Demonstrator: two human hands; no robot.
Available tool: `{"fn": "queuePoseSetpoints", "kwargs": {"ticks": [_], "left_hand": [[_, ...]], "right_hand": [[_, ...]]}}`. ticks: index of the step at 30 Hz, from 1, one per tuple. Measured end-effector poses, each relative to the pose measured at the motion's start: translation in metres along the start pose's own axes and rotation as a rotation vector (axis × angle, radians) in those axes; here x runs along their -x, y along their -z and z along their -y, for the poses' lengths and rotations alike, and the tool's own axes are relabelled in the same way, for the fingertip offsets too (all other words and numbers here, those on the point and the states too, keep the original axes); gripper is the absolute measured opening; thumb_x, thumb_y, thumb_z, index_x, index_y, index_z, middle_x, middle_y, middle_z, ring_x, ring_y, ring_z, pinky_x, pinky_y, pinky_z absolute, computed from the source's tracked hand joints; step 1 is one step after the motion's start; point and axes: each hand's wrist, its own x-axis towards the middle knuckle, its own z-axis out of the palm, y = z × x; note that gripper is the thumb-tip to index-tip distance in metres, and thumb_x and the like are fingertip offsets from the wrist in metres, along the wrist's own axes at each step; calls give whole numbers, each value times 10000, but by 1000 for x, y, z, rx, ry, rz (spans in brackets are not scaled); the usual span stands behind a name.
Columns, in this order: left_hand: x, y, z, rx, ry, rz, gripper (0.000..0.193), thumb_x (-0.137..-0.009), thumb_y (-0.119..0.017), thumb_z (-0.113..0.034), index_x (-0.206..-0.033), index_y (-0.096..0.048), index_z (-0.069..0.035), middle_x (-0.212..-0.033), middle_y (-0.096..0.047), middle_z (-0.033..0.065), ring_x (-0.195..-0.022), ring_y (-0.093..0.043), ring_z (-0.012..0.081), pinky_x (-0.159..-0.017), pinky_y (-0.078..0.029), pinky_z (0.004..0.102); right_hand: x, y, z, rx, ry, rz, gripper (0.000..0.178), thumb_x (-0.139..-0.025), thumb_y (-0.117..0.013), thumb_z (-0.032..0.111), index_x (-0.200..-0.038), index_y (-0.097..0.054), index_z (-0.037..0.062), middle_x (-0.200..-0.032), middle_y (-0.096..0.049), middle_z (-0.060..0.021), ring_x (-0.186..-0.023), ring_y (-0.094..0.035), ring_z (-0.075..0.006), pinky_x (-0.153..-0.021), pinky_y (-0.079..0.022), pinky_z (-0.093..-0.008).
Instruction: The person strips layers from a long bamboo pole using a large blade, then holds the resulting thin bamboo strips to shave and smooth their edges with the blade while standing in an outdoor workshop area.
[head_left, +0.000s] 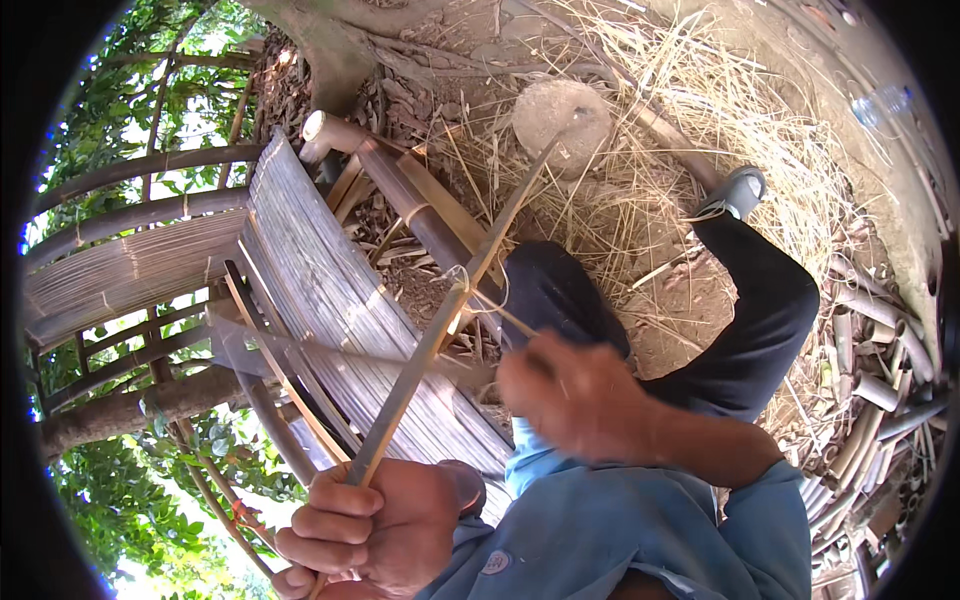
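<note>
My left hand [375, 530] is closed around the lower end of a long split bamboo strip [415, 365]. The strip slants up and away, its far end resting on a round, flat-topped block [562, 128] on the ground. Pale curled shavings [462, 300] cling to its middle. My right hand [575, 395], smeared by motion, is wrapped round the handle of a large knife. The knife's blurred blade [335, 355] reaches leftward across the strip's line; whether it touches the strip I cannot tell.
A slatted bamboo bench [340, 270] with a railing stands at the left. Beside it lies a thick bamboo pole [425, 215]. Straw [700, 90] covers the ground ahead. Cut bamboo pieces [880, 390] are heaped at the right, and a clear plastic bottle [882, 106] lies farther off.
</note>
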Motion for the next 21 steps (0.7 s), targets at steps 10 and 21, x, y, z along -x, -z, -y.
{"fn": "queuePoseSetpoints", "kwargs": {"ticks": [10, 21], "left_hand": [[-11, 15, 6, 58, 35, 55, 417, -1089, -440, -417, -898, -508, -52, -709, -324, -10, -624, -285, 133, -563, -290, 299], [-35, 40, 9, 112, 67, 79, 257, -1012, -409, -96, -760, -362, -99, -668, -283, -10, -595, -259, 130, -567, -288, 297]], "right_hand": [[-15, -29, -95, 88, -209, -90, 95, -950, -622, 134, -989, -550, 85, -772, -567, -148, -604, -625, -327, -464, -484, -415], [-25, -80, -251, 97, -324, -14, 202, -1029, -522, 299, -1002, -546, 101, -696, -542, -90, -521, -564, -214, -418, -469, -351]]}}
